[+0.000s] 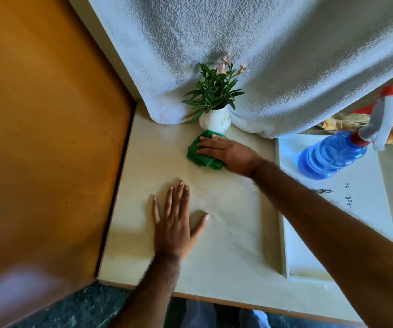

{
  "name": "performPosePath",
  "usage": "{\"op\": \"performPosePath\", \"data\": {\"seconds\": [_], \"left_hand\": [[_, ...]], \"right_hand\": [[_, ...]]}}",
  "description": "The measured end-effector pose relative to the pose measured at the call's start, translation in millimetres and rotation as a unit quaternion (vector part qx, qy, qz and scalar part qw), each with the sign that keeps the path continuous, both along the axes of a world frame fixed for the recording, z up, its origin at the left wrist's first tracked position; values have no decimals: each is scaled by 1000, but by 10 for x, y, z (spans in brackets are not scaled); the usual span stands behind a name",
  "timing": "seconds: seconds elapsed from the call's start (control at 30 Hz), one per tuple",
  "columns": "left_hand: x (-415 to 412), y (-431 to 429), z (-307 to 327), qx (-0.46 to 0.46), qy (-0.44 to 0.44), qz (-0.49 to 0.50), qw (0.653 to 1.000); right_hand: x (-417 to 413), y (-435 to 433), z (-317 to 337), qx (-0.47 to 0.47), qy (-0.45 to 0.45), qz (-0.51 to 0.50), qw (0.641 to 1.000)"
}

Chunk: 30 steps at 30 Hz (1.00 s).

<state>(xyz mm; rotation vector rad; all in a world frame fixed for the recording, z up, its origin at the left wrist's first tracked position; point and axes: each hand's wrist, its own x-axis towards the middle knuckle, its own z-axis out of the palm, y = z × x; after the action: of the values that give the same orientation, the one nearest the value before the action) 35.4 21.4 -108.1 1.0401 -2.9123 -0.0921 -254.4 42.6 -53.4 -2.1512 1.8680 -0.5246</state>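
Note:
A green cloth (197,155) lies bunched on the cream table (226,233), right in front of a white vase (215,120) that holds a leafy plant with pink flowers. My right hand (226,153) presses flat on the cloth with straight fingers, fingertips close to the vase's base. Nearer to me, my left hand (174,221) rests palm down on the bare tabletop, fingers spread, holding nothing.
A blue spray bottle (335,152) with a red and white trigger stands on a white tray (332,233) at the right. A white towel (261,55) hangs behind the vase. An orange wooden panel (44,138) borders the table's left edge.

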Motion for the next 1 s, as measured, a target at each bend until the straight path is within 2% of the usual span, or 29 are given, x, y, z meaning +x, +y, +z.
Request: {"op": "performPosePath", "data": {"seconds": [0.23, 0.37, 0.53, 0.67, 0.83, 1.0], "left_hand": [[6, -21, -15, -7, 1, -1, 1000], [-2, -18, 1, -6, 8, 1, 1000], [-19, -12, 79, 28, -12, 5, 1000], [-26, 0, 161, 60, -24, 9, 998], [-14, -8, 192, 80, -29, 10, 996], [-33, -3, 164, 75, -15, 9, 997]], "right_hand": [[108, -64, 66, 74, -156, -111, 979], [188, -147, 280, 126, -193, -191, 954], [412, 197, 503, 93, -137, -140, 976], [496, 748, 595, 27, -32, -129, 991], [456, 1557, 628, -20, -7, -243, 970], [446, 2349, 426, -8, 17, -356, 934]]}}
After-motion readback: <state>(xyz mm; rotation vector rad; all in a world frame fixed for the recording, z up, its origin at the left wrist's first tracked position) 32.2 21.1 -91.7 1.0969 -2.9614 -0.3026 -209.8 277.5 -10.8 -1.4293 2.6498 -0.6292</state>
